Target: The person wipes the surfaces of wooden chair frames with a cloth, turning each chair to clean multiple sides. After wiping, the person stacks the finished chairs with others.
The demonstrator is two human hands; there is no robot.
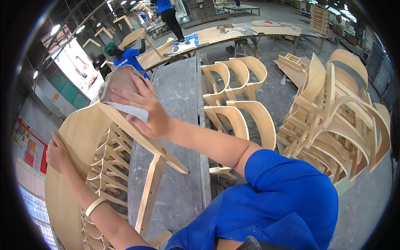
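My left hand [58,153] grips the edge of a wide, curved pale-wood chair backrest [73,141], its fingers hooked over the rim. My right hand [143,106] is closed on a brownish sanding pad [121,83] with a light grey flap hanging beneath it. The pad is at the top corner of the chair frame, where the backrest meets a straight wooden piece [133,133]; it is slightly blurred, and I cannot tell if it touches. A chair leg [148,191] angles down from that piece over the grey tabletop [177,108].
Under the backrest lie several stacked wooden parts [110,162]. Right of the table stand several curved chair frames [252,118], and farther right a tall pile of chair frames [333,121]. Beyond, a person in a blue shirt [129,58] handles a wooden part near a long worktable [216,37].
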